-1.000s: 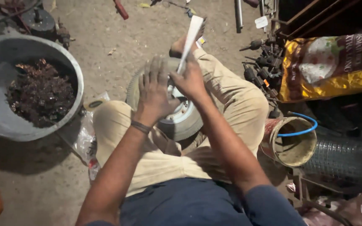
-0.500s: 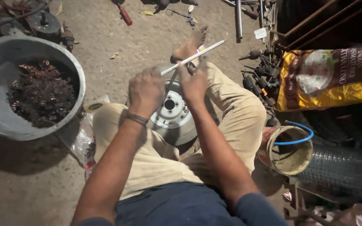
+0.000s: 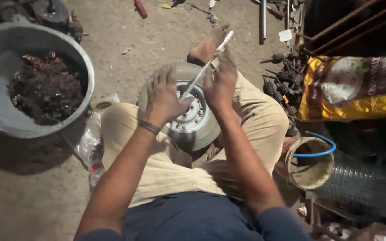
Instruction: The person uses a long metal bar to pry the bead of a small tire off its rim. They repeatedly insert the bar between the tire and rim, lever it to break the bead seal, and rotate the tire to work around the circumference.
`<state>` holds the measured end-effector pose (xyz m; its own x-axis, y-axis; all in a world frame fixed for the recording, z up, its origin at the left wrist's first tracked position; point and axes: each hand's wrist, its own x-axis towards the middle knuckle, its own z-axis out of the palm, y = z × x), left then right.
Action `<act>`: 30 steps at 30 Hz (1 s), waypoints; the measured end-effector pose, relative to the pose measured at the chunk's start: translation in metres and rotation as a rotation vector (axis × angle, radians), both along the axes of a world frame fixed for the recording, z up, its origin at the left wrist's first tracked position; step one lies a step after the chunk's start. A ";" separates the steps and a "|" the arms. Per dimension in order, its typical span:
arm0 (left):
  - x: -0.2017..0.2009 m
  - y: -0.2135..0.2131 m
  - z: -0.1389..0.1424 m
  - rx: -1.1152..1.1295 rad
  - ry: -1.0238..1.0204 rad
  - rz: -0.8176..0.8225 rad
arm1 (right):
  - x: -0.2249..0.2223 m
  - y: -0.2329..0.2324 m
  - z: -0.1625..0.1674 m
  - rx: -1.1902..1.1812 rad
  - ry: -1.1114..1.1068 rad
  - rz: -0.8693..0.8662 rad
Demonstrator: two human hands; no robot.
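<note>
Down on a bare, dusty concrete floor (image 3: 166,49) we go, dim light, scraps and tools strewn along the far edge. The person sits cross-legged in beige trousers, and a small wheel (image 3: 192,117) with a grey tyre and pale metal hub rests in the lap, hub facing up.

Left hand (image 3: 164,96) lies on the near-left of the tyre, fingers spread and pressing on the rubber, not closed around anything. Right hand (image 3: 220,80) is closed on a thin white rod (image 3: 204,67), which slants from the hub up past the bare foot (image 3: 208,44).

Containers now. At the left stands a big grey metal basin (image 3: 79,62), rim dented, with a heap of dark rusty scrap (image 3: 45,89) piled on its right side. By the right knee sits a small grubby bucket (image 3: 309,167) with a blue handle, tipped toward the camera; I cannot tell what is inside. Behind it, a yellow printed sack (image 3: 354,89) lies on its side, beside a cluster of dark screwdrivers and tools (image 3: 282,80). A roll of wire mesh (image 3: 371,183) lies at the lower right. A crumpled clear plastic bag (image 3: 90,143) sits between basin and knee.
</note>
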<state>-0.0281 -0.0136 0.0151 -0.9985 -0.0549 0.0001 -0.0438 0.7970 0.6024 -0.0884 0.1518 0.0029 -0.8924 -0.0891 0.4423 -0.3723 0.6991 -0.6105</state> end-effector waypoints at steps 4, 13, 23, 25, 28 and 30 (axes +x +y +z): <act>0.005 0.018 0.000 0.038 0.100 -0.024 | 0.005 -0.005 0.003 -0.429 -0.316 0.099; -0.013 -0.007 0.020 -0.443 0.186 -0.076 | -0.041 0.002 0.022 0.359 0.174 0.321; -0.010 -0.005 -0.004 -0.106 0.090 -0.087 | -0.021 -0.020 0.009 -0.185 -0.455 0.057; -0.006 -0.004 0.012 -0.079 0.185 -0.128 | -0.046 -0.014 0.015 0.041 -0.475 0.205; -0.004 -0.002 0.031 -0.170 0.192 -0.138 | -0.057 -0.009 0.021 0.391 -0.155 0.397; -0.010 -0.001 0.031 -0.369 0.050 -0.114 | -0.047 -0.009 0.020 0.433 0.278 0.445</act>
<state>-0.0382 -0.0143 0.0466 -0.9965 0.0688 0.0476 0.0792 0.9587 0.2730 -0.1350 0.1423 0.0233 -0.5878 -0.6421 0.4922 -0.7839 0.6025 -0.1501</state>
